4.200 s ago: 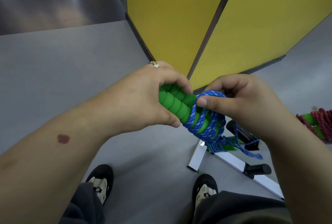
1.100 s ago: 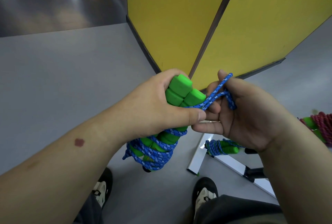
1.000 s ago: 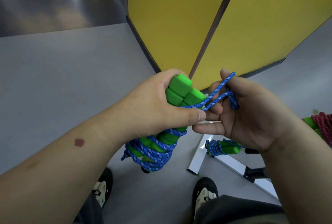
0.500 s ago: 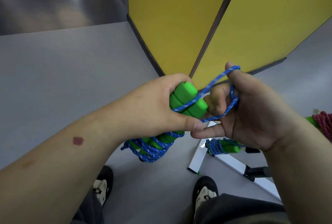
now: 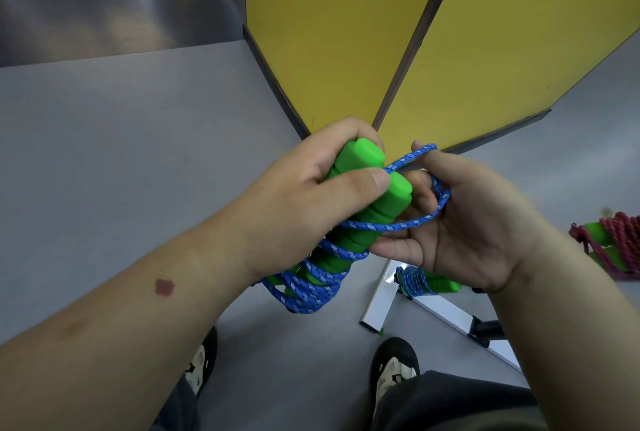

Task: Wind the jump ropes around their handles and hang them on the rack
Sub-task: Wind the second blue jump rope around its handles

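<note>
Left hand [image 5: 304,198] fingers clench the paired green handles [image 5: 372,188], wound low with blue rope [image 5: 311,288]. Right hand [image 5: 467,223], at 3 o'clock, fingers hook the rope's loop [image 5: 440,188].

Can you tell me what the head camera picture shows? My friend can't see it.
A person's left hand grips two green handles with blue rope wound round their lower part, while the right hand holds a loose loop of that rope. Another wound blue rope and a red one hang on a rack beyond.
</note>
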Action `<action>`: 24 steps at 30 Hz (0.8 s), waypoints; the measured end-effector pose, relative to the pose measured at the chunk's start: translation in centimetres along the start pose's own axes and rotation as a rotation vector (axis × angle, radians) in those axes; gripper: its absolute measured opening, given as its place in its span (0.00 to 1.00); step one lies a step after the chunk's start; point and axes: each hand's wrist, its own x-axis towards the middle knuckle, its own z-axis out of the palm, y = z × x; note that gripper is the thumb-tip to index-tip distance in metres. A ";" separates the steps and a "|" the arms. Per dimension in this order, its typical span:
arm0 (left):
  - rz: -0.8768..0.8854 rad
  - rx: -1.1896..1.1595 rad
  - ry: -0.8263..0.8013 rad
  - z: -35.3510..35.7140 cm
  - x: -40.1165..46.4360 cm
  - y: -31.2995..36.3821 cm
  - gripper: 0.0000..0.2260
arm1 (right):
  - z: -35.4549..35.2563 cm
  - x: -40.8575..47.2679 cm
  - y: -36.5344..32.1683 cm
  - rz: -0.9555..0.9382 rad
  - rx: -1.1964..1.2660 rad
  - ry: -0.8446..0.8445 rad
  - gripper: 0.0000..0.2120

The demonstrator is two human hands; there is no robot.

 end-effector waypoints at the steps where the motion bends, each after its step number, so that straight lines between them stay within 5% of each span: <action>1: 0.009 -0.026 0.018 0.0 0.1 -0.1 0.14 | 0.0 0.0 0.1 0.017 0.022 -0.017 0.33; 5: 0.068 -0.092 0.092 0.0 0.3 -0.2 0.14 | 0.2 0.2 0.4 0.106 0.093 -0.023 0.26; 8: 0.082 -0.183 0.141 -0.1 0.5 -0.2 0.14 | 0.3 0.6 0.5 0.154 0.177 -0.075 0.10; 15: 0.070 -0.387 0.209 -0.5 0.5 0.1 0.10 | 0.0 1.2 0.6 0.000 0.410 -0.077 0.31; 24: 0.053 -0.616 0.283 -0.2 1.0 0.9 0.13 | 1.1 0.2 0.3 -0.079 0.521 -0.093 0.16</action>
